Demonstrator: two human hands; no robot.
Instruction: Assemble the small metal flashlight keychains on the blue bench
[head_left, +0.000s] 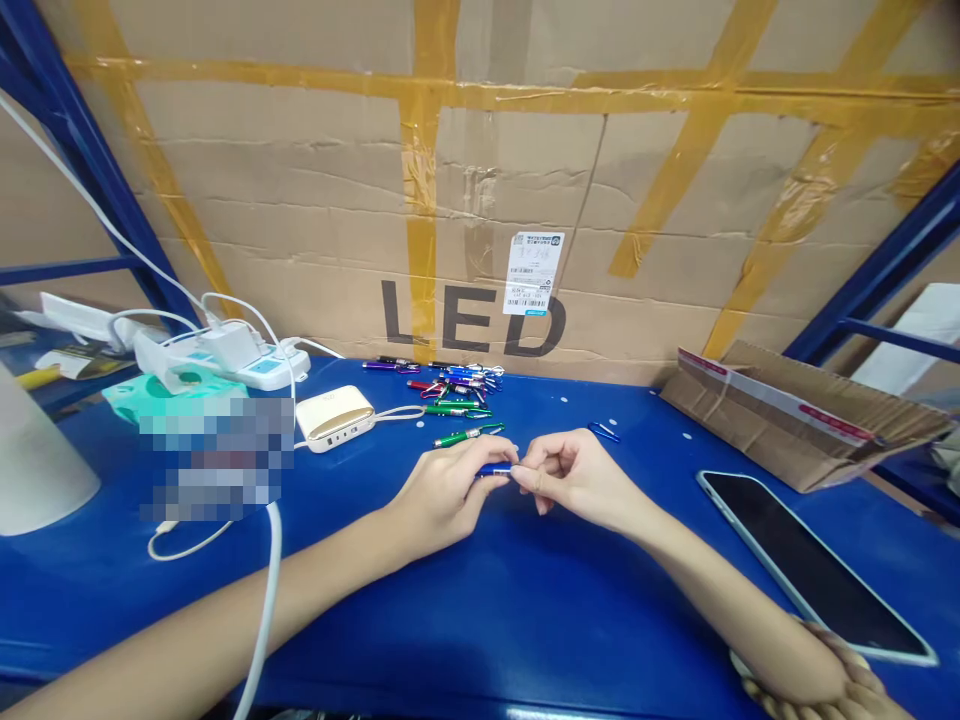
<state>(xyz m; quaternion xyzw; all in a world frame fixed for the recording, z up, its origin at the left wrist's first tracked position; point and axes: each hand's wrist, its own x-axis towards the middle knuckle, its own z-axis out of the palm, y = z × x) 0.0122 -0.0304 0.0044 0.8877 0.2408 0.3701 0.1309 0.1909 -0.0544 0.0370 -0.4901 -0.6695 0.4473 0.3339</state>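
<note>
Near the middle of the blue table, my left hand (444, 492) is closed, its thumb and fingers pinching a small blue keychain flashlight (493, 469). My right hand (581, 478) is closed too, with its thumb and fingertips at the right end of that flashlight. Most of the barrel is hidden by the fingers. Just beyond my right hand lies a loose blue carabiner clip (604, 433). Behind my left hand is a green keychain flashlight (459, 437) with a clip on its end. Farther back lie several more keychain flashlights (465, 384) in purple, red, green and black.
A cream power bank (334, 418) with a cable loop sits left of the flashlights. Beyond it are a white power strip (274, 368) and cables. On the right are a phone (817, 570) and an open cardboard tray (780, 420). A large taped carton (315, 200) stands behind.
</note>
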